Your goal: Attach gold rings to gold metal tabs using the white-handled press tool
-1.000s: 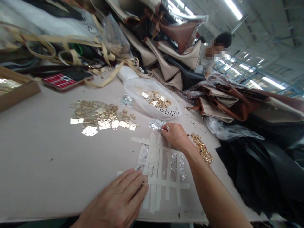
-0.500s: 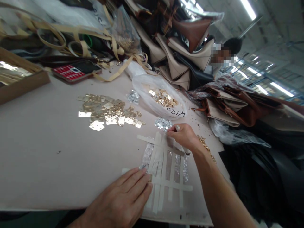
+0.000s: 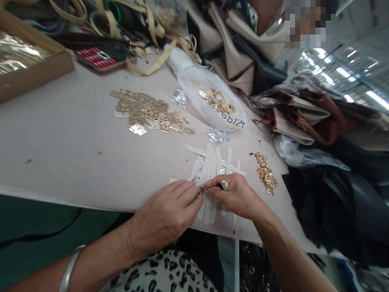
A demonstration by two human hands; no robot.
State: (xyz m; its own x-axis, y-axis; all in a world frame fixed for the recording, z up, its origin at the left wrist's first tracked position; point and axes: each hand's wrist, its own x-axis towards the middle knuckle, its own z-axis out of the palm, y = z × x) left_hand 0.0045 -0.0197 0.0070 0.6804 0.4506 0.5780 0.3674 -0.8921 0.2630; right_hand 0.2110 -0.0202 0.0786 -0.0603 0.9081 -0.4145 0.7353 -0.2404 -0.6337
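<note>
My left hand rests near the table's front edge, fingers together, with its fingertips on a small gold metal plate. My right hand meets it there, thumb and index finger pinched at the plate; whatever tiny piece they hold is hidden. A white pen-like stick is tucked in the right hand. Both hands are over a grid of pale tape strips stuck to the table, with clear film beneath. Just beyond lies a pile of small silver discs. Gold plates are heaped farther left.
An open white plastic bag of gold pieces stands behind the discs, beside a smaller silver pile. Small gold fittings lie at right. A cardboard box, a red-and-black item and stacked bags border the table.
My right hand has come back from the silver disc pile to my left fingertips. The left hand stays on the plate by the tape. The view has tilted down, showing more of the table's front edge.
</note>
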